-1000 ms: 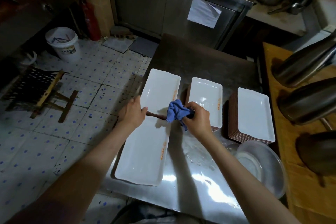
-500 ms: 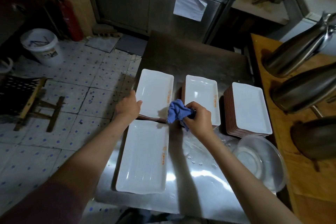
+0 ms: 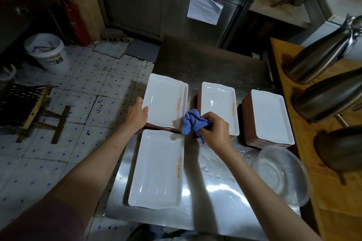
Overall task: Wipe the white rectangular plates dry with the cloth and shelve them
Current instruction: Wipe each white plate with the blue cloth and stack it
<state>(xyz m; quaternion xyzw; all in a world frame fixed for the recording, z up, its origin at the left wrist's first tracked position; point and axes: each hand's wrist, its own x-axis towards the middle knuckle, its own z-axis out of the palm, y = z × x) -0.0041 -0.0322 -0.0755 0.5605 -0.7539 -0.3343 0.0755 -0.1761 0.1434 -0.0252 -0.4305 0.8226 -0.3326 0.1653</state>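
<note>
Steel surface point(image 3: 225, 197), centre frame, wet. Left hand point(image 3: 137, 114) flat, steadying plate stack point(image 3: 166, 101). Right hand point(image 3: 215, 129) grip closed round blue cloth point(image 3: 193, 122), ready for wiping.

Single head-worn wide-angle view, set above the near edge of a steel table point(image 3: 225, 197) and facing forward and steeply down. Close range: both forearms enter from the bottom edge, left hand point(image 3: 137, 114) and right hand point(image 3: 214, 129) near frame centre, plates point(image 3: 158, 170) directly below. Periphery bowed by the lens: tiled floor point(image 3: 74, 115) left, steel cabinet point(image 3: 176, 2) top, wooden counter point(image 3: 313, 162) right; no second view to overlap.
</note>
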